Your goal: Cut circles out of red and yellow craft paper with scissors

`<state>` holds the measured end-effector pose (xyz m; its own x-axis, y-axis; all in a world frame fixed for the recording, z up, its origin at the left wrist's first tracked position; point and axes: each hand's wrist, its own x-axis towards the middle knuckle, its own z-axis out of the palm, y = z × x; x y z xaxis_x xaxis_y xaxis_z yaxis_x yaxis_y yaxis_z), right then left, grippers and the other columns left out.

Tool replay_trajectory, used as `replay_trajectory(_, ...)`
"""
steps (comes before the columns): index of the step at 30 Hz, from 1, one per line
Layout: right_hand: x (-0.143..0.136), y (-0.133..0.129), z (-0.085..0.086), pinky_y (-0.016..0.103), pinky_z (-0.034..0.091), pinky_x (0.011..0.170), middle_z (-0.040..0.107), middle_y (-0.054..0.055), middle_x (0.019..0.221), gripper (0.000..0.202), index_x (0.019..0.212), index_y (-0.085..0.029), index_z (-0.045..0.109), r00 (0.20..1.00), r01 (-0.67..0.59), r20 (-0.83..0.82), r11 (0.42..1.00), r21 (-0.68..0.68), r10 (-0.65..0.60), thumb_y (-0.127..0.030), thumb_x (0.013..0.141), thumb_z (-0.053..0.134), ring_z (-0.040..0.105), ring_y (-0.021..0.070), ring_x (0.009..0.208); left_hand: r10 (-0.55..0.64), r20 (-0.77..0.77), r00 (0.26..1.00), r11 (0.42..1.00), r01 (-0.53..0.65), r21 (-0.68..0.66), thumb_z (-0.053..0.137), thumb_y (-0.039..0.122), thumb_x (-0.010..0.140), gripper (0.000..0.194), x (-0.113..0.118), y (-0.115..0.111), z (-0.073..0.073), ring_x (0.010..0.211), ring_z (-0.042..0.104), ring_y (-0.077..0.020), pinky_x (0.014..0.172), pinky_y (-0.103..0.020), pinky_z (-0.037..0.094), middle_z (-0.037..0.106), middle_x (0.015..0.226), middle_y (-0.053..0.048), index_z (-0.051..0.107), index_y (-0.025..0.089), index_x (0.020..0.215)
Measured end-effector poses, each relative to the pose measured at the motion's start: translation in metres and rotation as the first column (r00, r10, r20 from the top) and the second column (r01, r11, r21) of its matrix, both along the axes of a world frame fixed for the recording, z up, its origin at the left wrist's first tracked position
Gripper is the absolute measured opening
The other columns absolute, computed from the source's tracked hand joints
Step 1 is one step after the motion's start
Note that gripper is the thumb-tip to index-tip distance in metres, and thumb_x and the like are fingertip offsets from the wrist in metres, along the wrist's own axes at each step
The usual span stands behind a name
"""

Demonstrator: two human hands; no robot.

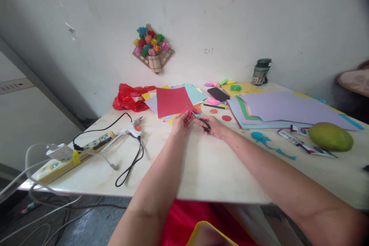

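My left hand (180,123) pinches a small red paper piece (186,112) above the middle of the table. On its right, my right hand (211,126) is closed round black-handled scissors (205,123), whose metal blades point up and left against the red piece. Just behind both hands lies a large red sheet (172,101) on a pile of coloured papers. A red paper circle (226,118) and an orange cutout (213,111) rest to the right of the scissors.
A glue gun (131,130) and power strip (77,155) with cables lie at left. On the right are stacked sheets (291,109), blue scraps (261,137), glue tubes (291,137) and a green fruit (331,137). A phone (218,94) and bottle (261,72) stay farther back.
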<state>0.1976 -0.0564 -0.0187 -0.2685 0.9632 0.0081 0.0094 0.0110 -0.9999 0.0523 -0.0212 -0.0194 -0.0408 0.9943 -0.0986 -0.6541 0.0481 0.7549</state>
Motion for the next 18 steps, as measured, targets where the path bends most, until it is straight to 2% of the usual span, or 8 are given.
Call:
replay_trajectory(13, 0.001, 0.010, -0.013, 0.018, 0.029, 0.033, 0.049, -0.007, 0.045, 0.032, 0.081, -0.015, 0.062, 0.999, 0.012, -0.043, 1.000, 0.020, -0.011, -0.044, 0.070, 0.071, 0.038, 0.0057, 0.034, -0.005, 0.004, 1.000, 1.000, 0.005, -0.003, 0.073, 0.013, 0.072, 0.012, 0.001, 0.002, -0.002, 0.063, 0.067, -0.0156, 0.076, -0.030, 0.055, 0.067, 0.065, -0.004, 0.062, 0.014, 0.068)
replay_trajectory(18, 0.001, 0.010, -0.013, 0.019, 0.030, 0.034, 0.049, -0.007, 0.044, 0.031, 0.083, -0.015, 0.063, 0.999, 0.010, -0.046, 1.000, 0.024, -0.009, -0.043, 0.071, 0.071, 0.038, 0.0061, 0.034, -0.003, -0.002, 1.000, 1.000, 0.003, -0.015, 0.073, 0.014, 0.071, 0.011, 0.001, 0.001, -0.001, 0.074, 0.069, -0.0197, 0.078, -0.031, 0.055, 0.067, 0.066, -0.005, 0.062, 0.016, 0.068)
